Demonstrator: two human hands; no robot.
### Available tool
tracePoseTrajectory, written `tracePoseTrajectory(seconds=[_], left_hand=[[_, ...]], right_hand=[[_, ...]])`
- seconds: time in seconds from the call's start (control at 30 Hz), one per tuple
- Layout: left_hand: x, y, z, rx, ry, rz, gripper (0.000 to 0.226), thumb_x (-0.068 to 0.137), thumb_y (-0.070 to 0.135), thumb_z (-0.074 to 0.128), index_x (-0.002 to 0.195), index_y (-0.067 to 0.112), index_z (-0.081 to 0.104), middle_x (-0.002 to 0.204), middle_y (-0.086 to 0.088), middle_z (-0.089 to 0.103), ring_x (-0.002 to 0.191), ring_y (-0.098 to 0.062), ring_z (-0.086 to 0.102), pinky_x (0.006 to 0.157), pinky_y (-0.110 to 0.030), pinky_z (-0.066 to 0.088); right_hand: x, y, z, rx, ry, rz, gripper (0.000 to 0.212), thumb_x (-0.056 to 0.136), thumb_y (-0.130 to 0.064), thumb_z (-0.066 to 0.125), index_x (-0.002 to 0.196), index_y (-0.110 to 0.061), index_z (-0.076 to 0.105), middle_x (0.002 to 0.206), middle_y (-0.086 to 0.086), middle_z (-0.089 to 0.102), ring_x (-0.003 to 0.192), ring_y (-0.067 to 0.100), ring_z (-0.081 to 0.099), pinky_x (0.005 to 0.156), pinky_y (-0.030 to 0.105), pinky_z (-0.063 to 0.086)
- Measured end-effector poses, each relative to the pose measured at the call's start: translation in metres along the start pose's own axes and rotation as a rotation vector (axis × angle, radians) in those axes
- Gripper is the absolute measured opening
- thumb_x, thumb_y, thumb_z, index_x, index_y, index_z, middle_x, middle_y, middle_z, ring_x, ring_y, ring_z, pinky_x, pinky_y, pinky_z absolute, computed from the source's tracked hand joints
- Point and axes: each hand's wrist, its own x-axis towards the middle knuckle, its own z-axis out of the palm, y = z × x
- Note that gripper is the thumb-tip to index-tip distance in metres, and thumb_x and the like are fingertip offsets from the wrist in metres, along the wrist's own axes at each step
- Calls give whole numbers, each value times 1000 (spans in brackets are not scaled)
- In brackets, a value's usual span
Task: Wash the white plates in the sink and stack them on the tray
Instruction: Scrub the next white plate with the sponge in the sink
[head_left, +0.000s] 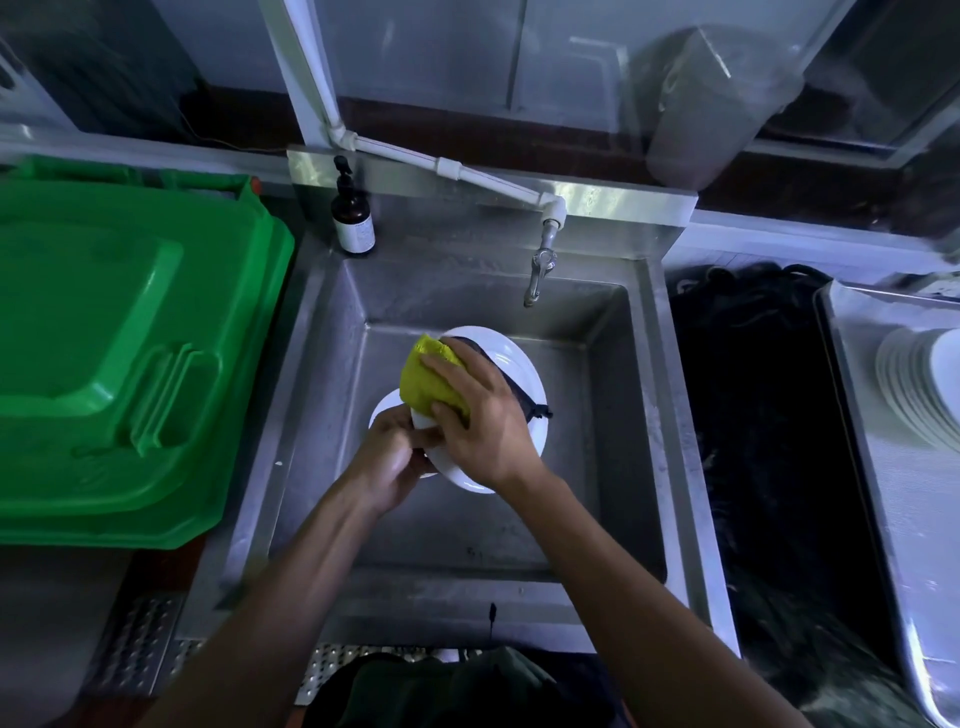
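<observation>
Over the middle of the steel sink (613, 415), the person holds a white plate (524, 374) tilted above the basin. The left hand (389, 457) grasps the plate's near-left edge, fingers curled round the rim. The right hand (478, 421) grips a yellow sponge (426, 382) with a dark scouring side and presses it against the plate's face. A second white plate (384, 408) shows just behind the left hand, partly hidden, lower in the sink.

At three o'clock from the sink, a metal tray (883, 467) carries a stack of white plates (914, 384) at the frame's right edge. The tap (540, 270) hangs at twelve o'clock; no water is visible from it. A brown pump bottle (353, 213) stands at eleven o'clock on the sink's back ledge. A green bin lid (119, 353) lies at nine o'clock.
</observation>
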Motion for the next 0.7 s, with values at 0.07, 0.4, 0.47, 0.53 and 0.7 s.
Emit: tracePoseTrajectory(seconds=[0.07,0.4,0.47,0.53,0.7], left_hand=[[0,0,0,-10,3,-1,28,73,2,68,100,6,72,95,-12,76,88,-29,73,67,-42,60],[-7,0,-4,-53,-35,-10,28,76,4,69,103,6,76,107,-19,74,95,-33,72,69,-43,60],[-9,2,-3,-47,-31,-16,32,74,5,68,105,6,74,107,-18,74,95,-32,72,69,-43,60],[-11,3,-2,-44,-29,-17,38,72,5,67,110,4,71,108,-17,74,96,-31,71,71,-44,60],[-16,-1,-3,-60,11,-10,45,70,4,67,115,-1,68,112,-21,72,98,-34,70,74,-47,60]], right_hand=[[-2,1,1,16,6,-14,57,85,-1,61,141,-11,54,151,10,44,137,32,42,113,45,35],[12,15,-9,-23,44,-6,44,96,-16,61,140,-12,54,150,10,45,133,30,47,109,41,39],[19,21,-12,-27,54,23,44,97,-20,60,140,-15,53,151,7,43,132,29,47,107,40,41],[25,28,-16,-10,84,77,44,97,-22,60,141,-17,53,152,5,43,132,26,48,107,35,41],[29,47,-21,40,178,206,46,96,-25,61,141,-20,54,150,2,45,131,18,48,100,2,26]])
